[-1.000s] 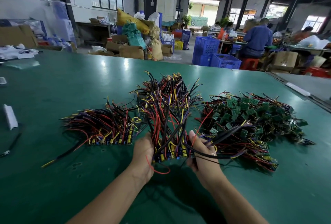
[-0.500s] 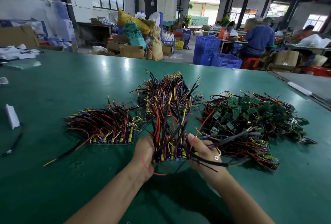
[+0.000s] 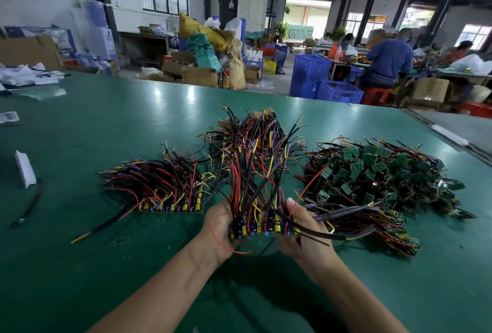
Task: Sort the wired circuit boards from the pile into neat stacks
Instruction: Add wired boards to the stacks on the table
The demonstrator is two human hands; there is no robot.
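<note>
The left hand (image 3: 217,226) and the right hand (image 3: 306,234) each grip one end of a bundle of wired boards (image 3: 262,226), pressing it between them. The right thumb stands upright against the bundle's side. The bundle is held over the green table (image 3: 80,125), in front of the person, with the boards in a row at the bottom and the wires fanning up and away. Several dark leads (image 3: 346,210) cross the right hand and trail toward the loose pile (image 3: 380,175) at right, where green boards and wires lie tangled. At left, a sorted stack (image 3: 170,194) lies flat with its boards lined up along the near side. A further stack (image 3: 255,133) sits behind the held bundle.

Step in hand, as judged: squaring up the gathered boards before set-down. The next move calls for three things:
- Free the trailing leads from the pile.
- Keep the row compressed so that no board slips out.
- Lay the bundle down beside the sorted stack, edges aligned.
</note>
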